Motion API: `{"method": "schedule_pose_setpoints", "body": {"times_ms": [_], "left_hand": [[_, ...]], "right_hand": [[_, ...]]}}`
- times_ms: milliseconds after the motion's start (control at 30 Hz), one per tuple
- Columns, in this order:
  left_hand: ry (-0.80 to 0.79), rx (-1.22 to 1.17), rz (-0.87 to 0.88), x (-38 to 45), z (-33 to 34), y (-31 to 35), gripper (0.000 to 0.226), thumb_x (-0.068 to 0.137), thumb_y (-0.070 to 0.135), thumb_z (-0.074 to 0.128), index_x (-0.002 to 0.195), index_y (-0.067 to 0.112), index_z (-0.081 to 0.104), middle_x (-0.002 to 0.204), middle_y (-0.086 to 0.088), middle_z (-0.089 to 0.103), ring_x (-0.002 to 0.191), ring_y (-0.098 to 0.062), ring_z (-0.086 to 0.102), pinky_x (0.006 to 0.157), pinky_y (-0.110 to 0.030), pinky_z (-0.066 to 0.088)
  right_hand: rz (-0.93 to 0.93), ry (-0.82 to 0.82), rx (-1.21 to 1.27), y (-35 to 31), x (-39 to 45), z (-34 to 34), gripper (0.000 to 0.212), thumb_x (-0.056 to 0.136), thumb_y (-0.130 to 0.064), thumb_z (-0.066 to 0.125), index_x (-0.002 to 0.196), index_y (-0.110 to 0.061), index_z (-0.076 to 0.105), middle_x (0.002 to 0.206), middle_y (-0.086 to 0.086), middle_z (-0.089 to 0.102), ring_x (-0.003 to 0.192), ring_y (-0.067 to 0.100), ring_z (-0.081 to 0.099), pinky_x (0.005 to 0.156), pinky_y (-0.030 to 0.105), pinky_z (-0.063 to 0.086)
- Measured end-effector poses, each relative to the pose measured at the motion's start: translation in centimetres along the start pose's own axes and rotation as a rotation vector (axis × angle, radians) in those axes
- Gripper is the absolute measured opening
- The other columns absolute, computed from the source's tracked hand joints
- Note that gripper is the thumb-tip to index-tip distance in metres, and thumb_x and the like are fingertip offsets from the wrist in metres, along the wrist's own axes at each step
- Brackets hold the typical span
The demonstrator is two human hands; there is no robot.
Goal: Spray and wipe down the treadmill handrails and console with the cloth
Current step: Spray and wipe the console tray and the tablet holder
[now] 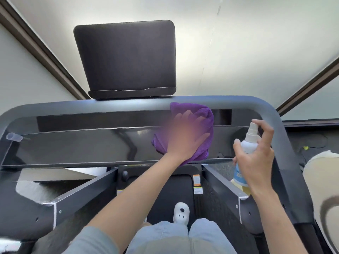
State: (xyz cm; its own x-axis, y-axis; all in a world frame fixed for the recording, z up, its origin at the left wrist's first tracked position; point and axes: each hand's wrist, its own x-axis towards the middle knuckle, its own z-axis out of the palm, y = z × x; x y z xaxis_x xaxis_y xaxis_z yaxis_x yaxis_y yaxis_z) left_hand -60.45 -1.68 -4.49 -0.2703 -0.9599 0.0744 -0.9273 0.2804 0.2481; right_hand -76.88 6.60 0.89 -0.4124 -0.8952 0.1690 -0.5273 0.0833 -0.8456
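My left hand (185,136) lies flat with spread fingers on a purple cloth (203,121), pressing it against the glossy black console panel (82,145) of the treadmill, right of its middle. The hand is motion-blurred. My right hand (256,158) grips a white spray bottle (246,143) with a blue label, upright, its forefinger over the nozzle, just inside the right handrail (278,125). The grey front handrail (73,105) curves across above the console. A dark screen (126,59) stands above it.
A small clear cap-like piece (14,137) sits at the console's left end. Below are the treadmill belt (170,191), grey side frames (86,191) and my foot in a white slipper (181,213). A cream-coloured chair (322,189) stands at the right. Pale walls lie ahead.
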Motion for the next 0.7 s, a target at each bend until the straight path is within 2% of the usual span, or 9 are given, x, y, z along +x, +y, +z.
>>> {"method": "schedule_pose_setpoints", "body": {"times_ms": [133, 233, 367, 433, 533, 700], "left_hand": [[-0.037, 0.011, 0.136, 1.7, 1.2, 4.1, 0.056, 0.095, 0.063, 0.036, 0.144, 0.036, 0.036, 0.152, -0.004, 0.025, 0.135, -0.031, 0.023, 0.104, -0.048, 0.026], [-0.03, -0.001, 0.212, 3.0, 2.1, 7.0, 0.056, 0.094, 0.063, 0.039, 0.143, 0.035, 0.039, 0.151, -0.005, 0.029, 0.135, -0.032, 0.025, 0.103, -0.049, 0.026], [-0.06, -0.026, 0.242, 4.2, 3.1, 10.7, 0.056, 0.095, 0.062, 0.039, 0.142, 0.033, 0.039, 0.152, -0.005, 0.027, 0.135, -0.031, 0.022, 0.104, -0.048, 0.023], [-0.069, -0.05, 0.229, 4.2, 3.4, 11.9, 0.055, 0.094, 0.06, 0.041, 0.141, 0.032, 0.041, 0.15, -0.004, 0.028, 0.134, -0.03, 0.022, 0.103, -0.048, 0.024], [-0.055, -0.072, 0.338, 4.6, 3.3, 11.3, 0.05, 0.092, 0.055, 0.048, 0.136, 0.031, 0.047, 0.145, -0.003, 0.035, 0.131, -0.03, 0.027, 0.1, -0.049, 0.029], [-0.103, -0.119, 0.587, 5.4, 2.8, 9.1, 0.044, 0.091, 0.048, 0.054, 0.133, 0.034, 0.053, 0.142, -0.001, 0.041, 0.129, -0.03, 0.03, 0.098, -0.044, 0.025]], "right_hand": [[0.014, 0.069, -0.028, 0.8, -0.1, -1.6, 0.05, 0.091, -0.008, 0.067, 0.126, -0.031, 0.038, 0.08, 0.011, 0.061, 0.052, 0.034, 0.062, 0.057, 0.053, 0.055], [0.027, 0.11, -0.04, 1.3, -0.1, -2.8, 0.049, 0.092, -0.013, 0.068, 0.126, -0.032, 0.038, 0.082, 0.01, 0.063, 0.052, 0.036, 0.061, 0.059, 0.053, 0.055], [0.044, 0.129, -0.052, 1.9, -0.1, -4.0, 0.051, 0.092, -0.014, 0.068, 0.128, -0.031, 0.036, 0.082, 0.011, 0.065, 0.053, 0.035, 0.063, 0.063, 0.052, 0.055], [0.053, 0.134, -0.054, 2.0, -0.3, -4.4, 0.052, 0.091, -0.01, 0.067, 0.128, -0.03, 0.036, 0.075, 0.011, 0.064, 0.051, 0.035, 0.063, 0.06, 0.053, 0.055], [0.074, 0.148, -0.061, 2.2, -0.4, -4.8, 0.054, 0.088, -0.004, 0.064, 0.127, -0.03, 0.036, 0.072, 0.014, 0.062, 0.053, 0.036, 0.063, 0.061, 0.053, 0.055], [0.116, 0.169, -0.071, 2.4, -1.1, -5.2, 0.057, 0.087, -0.003, 0.065, 0.126, -0.033, 0.035, 0.074, 0.014, 0.063, 0.055, 0.038, 0.063, 0.067, 0.053, 0.055]]}}
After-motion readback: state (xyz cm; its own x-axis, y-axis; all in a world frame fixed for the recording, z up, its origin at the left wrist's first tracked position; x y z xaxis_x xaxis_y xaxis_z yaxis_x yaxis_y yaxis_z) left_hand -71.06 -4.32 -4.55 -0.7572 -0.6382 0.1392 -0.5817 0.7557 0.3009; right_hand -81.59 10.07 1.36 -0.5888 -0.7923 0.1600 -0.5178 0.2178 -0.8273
